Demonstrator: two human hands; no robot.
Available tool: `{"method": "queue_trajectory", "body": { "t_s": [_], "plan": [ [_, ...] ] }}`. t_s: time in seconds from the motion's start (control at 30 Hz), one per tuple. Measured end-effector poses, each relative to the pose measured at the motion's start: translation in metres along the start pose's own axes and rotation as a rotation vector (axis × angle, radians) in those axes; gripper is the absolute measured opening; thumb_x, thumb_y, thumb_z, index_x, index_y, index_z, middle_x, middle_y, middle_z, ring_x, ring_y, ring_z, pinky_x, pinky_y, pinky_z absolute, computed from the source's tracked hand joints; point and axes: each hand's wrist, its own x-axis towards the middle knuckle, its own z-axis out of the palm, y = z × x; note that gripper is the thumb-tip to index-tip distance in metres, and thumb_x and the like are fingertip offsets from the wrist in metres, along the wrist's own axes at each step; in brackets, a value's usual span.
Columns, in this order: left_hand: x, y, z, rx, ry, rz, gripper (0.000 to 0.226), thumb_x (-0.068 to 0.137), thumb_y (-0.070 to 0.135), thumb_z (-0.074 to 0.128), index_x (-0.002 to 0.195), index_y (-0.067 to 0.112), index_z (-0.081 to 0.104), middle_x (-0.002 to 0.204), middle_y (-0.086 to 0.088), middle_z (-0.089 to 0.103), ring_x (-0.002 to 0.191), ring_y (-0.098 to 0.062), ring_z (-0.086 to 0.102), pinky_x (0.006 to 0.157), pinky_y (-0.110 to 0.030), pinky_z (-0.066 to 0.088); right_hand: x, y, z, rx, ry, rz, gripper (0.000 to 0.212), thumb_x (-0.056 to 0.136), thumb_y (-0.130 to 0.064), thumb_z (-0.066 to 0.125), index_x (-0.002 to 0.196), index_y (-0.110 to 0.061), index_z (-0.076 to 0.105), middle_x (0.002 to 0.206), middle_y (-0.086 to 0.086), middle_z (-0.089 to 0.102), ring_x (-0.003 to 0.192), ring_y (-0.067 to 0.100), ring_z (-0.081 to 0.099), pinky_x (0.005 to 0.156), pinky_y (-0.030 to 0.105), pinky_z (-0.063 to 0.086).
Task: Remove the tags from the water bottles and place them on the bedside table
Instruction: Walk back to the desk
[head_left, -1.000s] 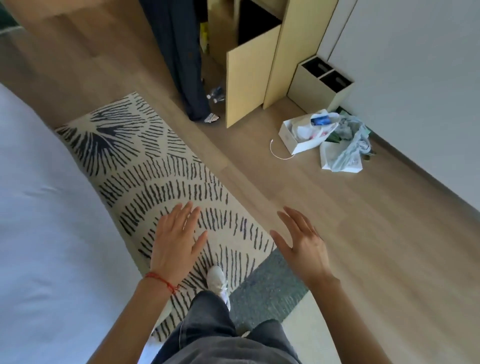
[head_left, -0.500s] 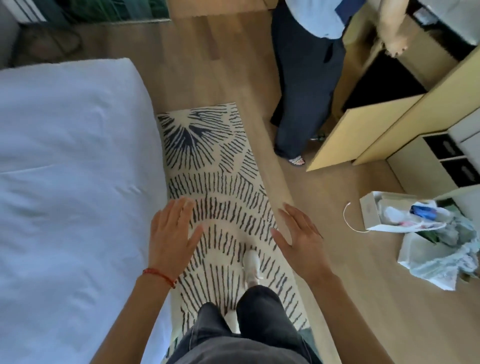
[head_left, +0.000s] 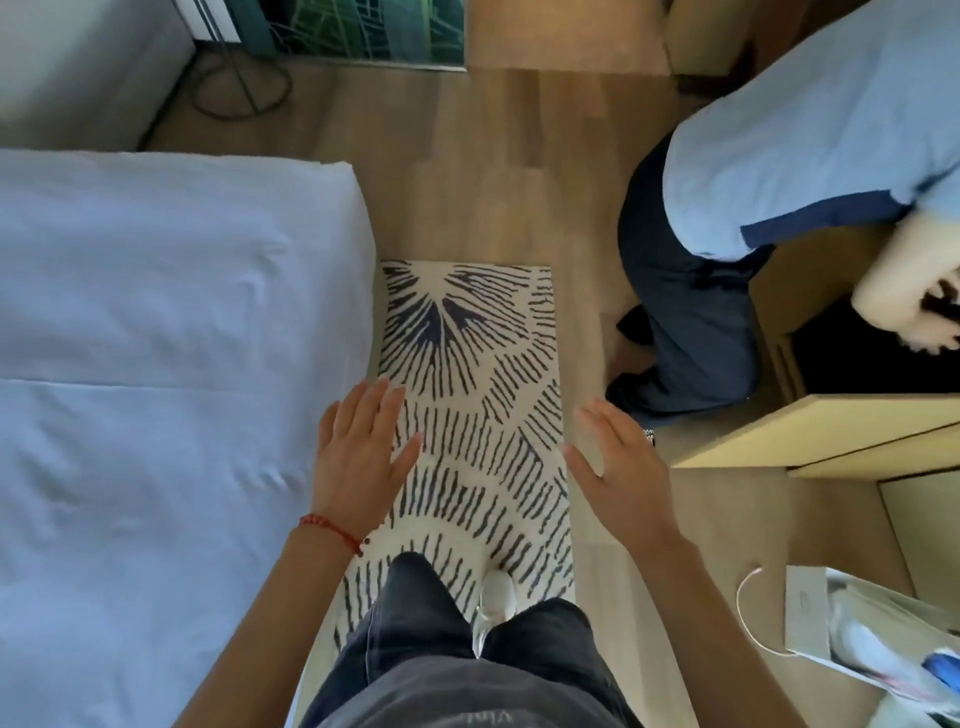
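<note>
Bare left hand (head_left: 358, 457) and right hand (head_left: 618, 483), fingers spread, empty, above the black-striped cream rug (head_left: 467, 364); best locate the bottles first.

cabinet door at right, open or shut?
Open. The pale yellow wooden cabinet door swings out over the floor, exposing a dark interior where a second person in a light blue shirt reaches in.

Your left hand (head_left: 358, 457) and right hand (head_left: 621, 478) hover flat, fingers spread, holding nothing, above a striped rug (head_left: 483, 395). Left of your fingers lies a white bed (head_left: 156, 364); beyond your right fingertips, a second person (head_left: 727, 234) bends toward a cabinet (head_left: 810, 431).
</note>
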Motion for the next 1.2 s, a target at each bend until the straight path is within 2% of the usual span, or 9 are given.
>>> {"method": "queue_trajectory", "body": {
  "t_s": [0.13,0.23,0.4,0.57,0.67,0.8,1.0,1.13,1.2],
  "plan": [
    [0.063,-0.009,-0.005,-0.003,0.015,-0.031,0.071,0.093,0.054,0.012,0.124,0.003,0.052,0.131,-0.019,0.054,0.121,-0.038,0.048,0.098,-0.052,0.038,0.071,-0.003,0.008,0.027,-0.053,-0.015,0.044,0.091,-0.033,0.054,0.131,-0.015,0.050,0.142,0.002,0.045,0.131,0.018,0.039,0.103,0.029,0.031],
    [0.118,-0.025,-0.006,-0.010,0.011,-0.037,0.075,0.092,0.056,0.010,0.125,0.003,0.051,0.132,-0.019,0.052,0.123,-0.038,0.047,0.099,-0.052,0.037,0.127,-0.008,0.024,0.023,-0.062,-0.030,0.044,0.091,-0.029,0.057,0.130,-0.011,0.051,0.141,0.005,0.046,0.131,0.021,0.041,0.106,0.034,0.034],
    [0.223,-0.068,-0.014,-0.005,-0.010,-0.003,0.074,0.092,0.055,0.010,0.126,0.003,0.051,0.133,-0.019,0.052,0.123,-0.038,0.047,0.099,-0.052,0.037,0.235,-0.024,0.048,0.012,-0.009,-0.028,0.043,0.089,-0.026,0.060,0.127,-0.008,0.054,0.136,0.010,0.051,0.127,0.025,0.046,0.102,0.042,0.042],
    [0.327,-0.112,-0.041,0.018,0.005,0.027,0.072,0.093,0.054,0.011,0.125,0.003,0.052,0.131,-0.019,0.053,0.123,-0.038,0.047,0.099,-0.052,0.037,0.340,-0.049,0.056,-0.013,0.007,0.021,0.044,0.091,-0.029,0.057,0.130,-0.011,0.050,0.141,0.006,0.047,0.131,0.023,0.041,0.105,0.032,0.030],
    [0.386,-0.126,-0.052,0.021,-0.001,0.049,0.074,0.093,0.054,0.010,0.124,0.001,0.053,0.130,-0.021,0.054,0.122,-0.039,0.048,0.099,-0.053,0.038,0.393,-0.057,0.059,-0.003,0.010,0.031,0.044,0.092,-0.031,0.054,0.132,-0.012,0.049,0.142,0.006,0.045,0.133,0.023,0.039,0.106,0.038,0.034],
    [0.462,-0.131,-0.054,0.020,-0.007,0.054,0.074,0.092,0.054,0.011,0.124,0.003,0.053,0.131,-0.020,0.053,0.123,-0.038,0.047,0.098,-0.052,0.039,0.461,-0.053,0.061,-0.007,0.025,0.053,0.042,0.091,-0.032,0.054,0.129,-0.014,0.051,0.140,0.004,0.048,0.130,0.021,0.042,0.102,0.040,0.042],
    [0.596,-0.129,-0.046,0.008,0.032,0.092,0.071,0.093,0.053,0.014,0.123,0.003,0.054,0.131,-0.018,0.054,0.122,-0.037,0.048,0.096,-0.051,0.040,0.590,-0.016,0.060,-0.036,0.063,0.058,0.045,0.089,-0.029,0.059,0.128,-0.010,0.052,0.137,0.009,0.051,0.126,0.026,0.047,0.100,0.036,0.037],
    [0.695,-0.117,-0.051,0.033,0.042,0.099,0.060,0.089,0.045,0.029,0.123,0.002,0.053,0.131,-0.019,0.053,0.122,-0.037,0.048,0.097,-0.053,0.039,0.686,0.005,0.053,-0.047,0.070,0.050,0.044,0.087,-0.026,0.062,0.126,-0.005,0.054,0.135,0.012,0.052,0.125,0.029,0.048,0.100,0.042,0.041],
    [0.739,-0.108,-0.058,0.046,0.041,0.089,0.063,0.091,0.049,0.025,0.124,0.003,0.053,0.131,-0.018,0.054,0.123,-0.035,0.048,0.098,-0.052,0.040,0.731,0.011,0.047,-0.054,0.083,0.029,0.044,0.086,-0.024,0.064,0.123,-0.004,0.055,0.133,0.013,0.054,0.122,0.030,0.051,0.096,0.043,0.044]
  ]
}}
